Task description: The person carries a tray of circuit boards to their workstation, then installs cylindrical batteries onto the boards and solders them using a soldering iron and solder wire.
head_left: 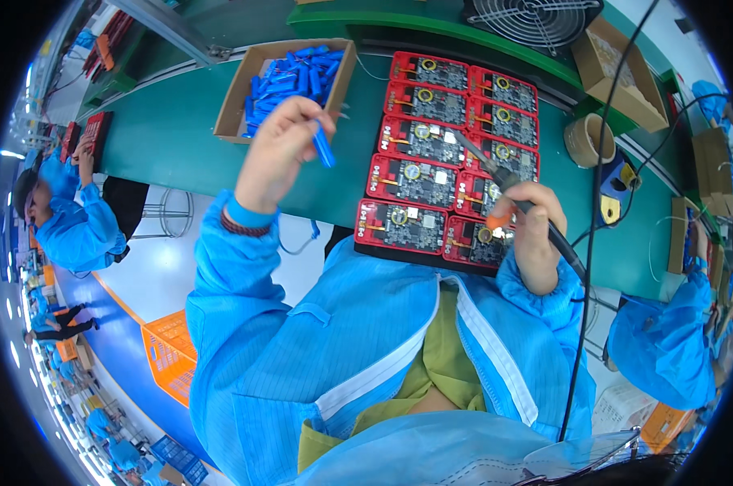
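Grip of the left hand (279, 154) pinches a blue cylinder (324, 149) left of upper centre; the right hand (538, 236) wraps its fingers around a soldering iron (506, 176) right of centre. Red cases (380, 180) holding circuit boards (433, 186) fill the centre, near a cardboard box (345, 71) on the green surface (168, 134), upper left.

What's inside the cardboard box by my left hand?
A jumbled pile of blue cylinders is inside the cardboard box. Your left hand hides part of its near side, and whatever lies beneath the top layer is covered.
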A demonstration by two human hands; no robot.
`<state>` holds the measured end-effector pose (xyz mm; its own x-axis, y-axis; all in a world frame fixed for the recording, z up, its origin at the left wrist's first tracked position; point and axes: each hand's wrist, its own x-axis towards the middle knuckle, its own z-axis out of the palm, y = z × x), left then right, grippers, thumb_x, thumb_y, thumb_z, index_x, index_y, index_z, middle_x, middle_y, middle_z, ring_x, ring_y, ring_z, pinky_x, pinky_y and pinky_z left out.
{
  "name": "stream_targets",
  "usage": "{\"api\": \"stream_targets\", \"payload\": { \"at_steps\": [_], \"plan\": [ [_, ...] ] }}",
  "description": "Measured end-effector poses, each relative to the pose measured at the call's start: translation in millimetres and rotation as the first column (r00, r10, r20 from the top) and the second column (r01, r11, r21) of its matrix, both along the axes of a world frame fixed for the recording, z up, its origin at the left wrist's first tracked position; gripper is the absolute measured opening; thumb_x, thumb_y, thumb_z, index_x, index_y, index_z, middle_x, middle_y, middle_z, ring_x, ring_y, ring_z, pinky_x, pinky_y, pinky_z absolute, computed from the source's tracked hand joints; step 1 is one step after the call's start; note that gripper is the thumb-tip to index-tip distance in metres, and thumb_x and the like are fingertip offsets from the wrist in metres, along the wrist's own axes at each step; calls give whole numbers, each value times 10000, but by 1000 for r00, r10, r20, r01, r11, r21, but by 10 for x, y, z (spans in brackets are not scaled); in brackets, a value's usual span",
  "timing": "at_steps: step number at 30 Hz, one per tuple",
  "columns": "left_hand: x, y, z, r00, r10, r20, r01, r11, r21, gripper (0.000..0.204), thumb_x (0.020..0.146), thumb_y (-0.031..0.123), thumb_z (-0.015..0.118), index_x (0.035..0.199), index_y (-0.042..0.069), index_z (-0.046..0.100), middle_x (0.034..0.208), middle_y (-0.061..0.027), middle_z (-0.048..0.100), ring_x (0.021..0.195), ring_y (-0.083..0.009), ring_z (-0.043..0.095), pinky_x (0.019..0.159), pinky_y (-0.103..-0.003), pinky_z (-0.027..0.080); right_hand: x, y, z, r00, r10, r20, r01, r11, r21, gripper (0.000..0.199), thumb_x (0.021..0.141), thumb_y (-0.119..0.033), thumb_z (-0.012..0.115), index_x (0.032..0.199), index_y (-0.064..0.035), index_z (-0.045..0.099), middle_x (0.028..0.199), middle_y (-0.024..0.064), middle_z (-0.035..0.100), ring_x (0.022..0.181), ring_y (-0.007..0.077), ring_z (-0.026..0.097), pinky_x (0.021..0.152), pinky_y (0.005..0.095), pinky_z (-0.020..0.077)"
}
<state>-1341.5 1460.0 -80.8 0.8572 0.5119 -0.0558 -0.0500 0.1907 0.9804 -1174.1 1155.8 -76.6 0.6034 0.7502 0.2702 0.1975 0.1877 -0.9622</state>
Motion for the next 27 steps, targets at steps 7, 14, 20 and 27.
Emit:
{"api": "stream_targets", "payload": {
  "at_steps": [7,14,20,27],
  "plan": [
    [518,-923,-192,971,-236,39,231,886,-403,84,924,124,535,983,64,536,918,-50,605,829,-107,577,734,-232,474,55,330,-30,990,74,122,-62,994,-93,376,797,-19,706,1141,-44,555,994,73,600,840,125,593,707,248,479],
    [803,-1409,-215,960,-278,37,277,918,-284,111,976,167,538,946,67,575,859,9,586,784,-55,508,711,-210,419,217,186,-110,958,-32,285,54,996,-68,308,798,25,666,1085,-30,568,953,114,608,841,190,623,727,298,498],
    [700,-1370,-261,956,-268,119,283,950,-135,121,960,175,572,937,62,608,858,6,583,794,-58,511,702,-224,421,135,224,-63,946,-30,324,29,1000,6,266,800,47,632,1045,-40,577,925,109,611,828,221,621,733,317,491],
    [618,-1257,-264,814,-537,222,572,674,-466,134,921,168,621,936,35,608,806,-8,575,722,-74,509,672,-229,420,125,168,-69,932,73,356,-108,991,80,302,767,65,656,1031,-65,590,865,105,621,783,261,621,687,329,489]
  ]
}}
